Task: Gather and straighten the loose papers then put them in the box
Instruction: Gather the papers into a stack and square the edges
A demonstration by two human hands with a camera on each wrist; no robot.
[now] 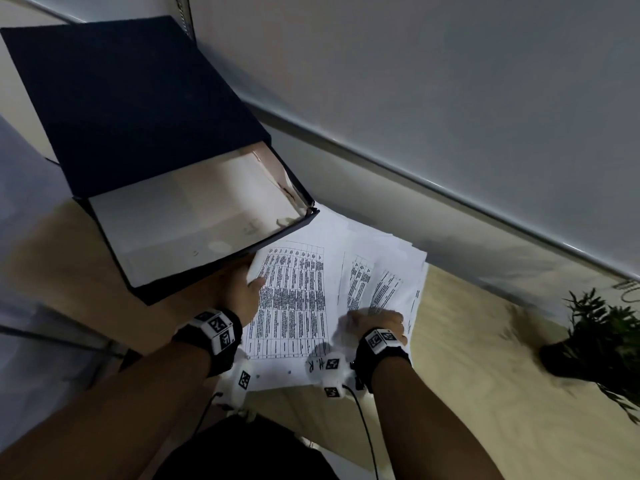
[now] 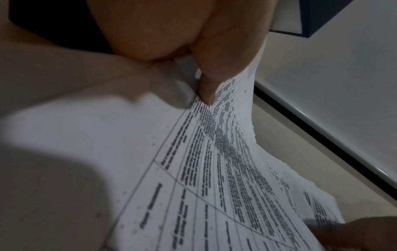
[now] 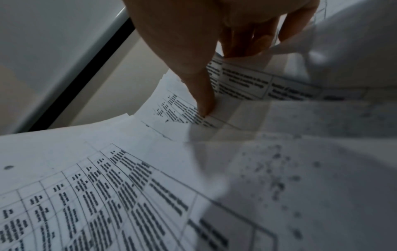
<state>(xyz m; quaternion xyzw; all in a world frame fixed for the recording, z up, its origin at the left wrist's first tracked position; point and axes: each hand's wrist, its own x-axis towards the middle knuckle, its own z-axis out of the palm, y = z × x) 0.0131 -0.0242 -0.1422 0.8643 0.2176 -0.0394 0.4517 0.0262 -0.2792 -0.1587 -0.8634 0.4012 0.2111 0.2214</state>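
Loose white papers (image 1: 301,299) printed with tables lie fanned out on the pale wooden table (image 1: 485,375), just right of the box. The dark blue box (image 1: 194,233) sits open at the left, its lid (image 1: 131,98) raised behind it and its pale inside bare. My left hand (image 1: 242,292) pinches the left edge of the top sheet (image 2: 214,169), thumb on top, close against the box's front wall. My right hand (image 1: 374,322) grips the near right part of the papers (image 3: 150,186), thumb pressed onto the print and fingers curled round a sheet's edge.
A grey wall with a rail (image 1: 450,188) runs along the table's far side. A dark potted plant (image 1: 602,337) stands on the table at the right. Bare tabletop lies between the papers and the plant.
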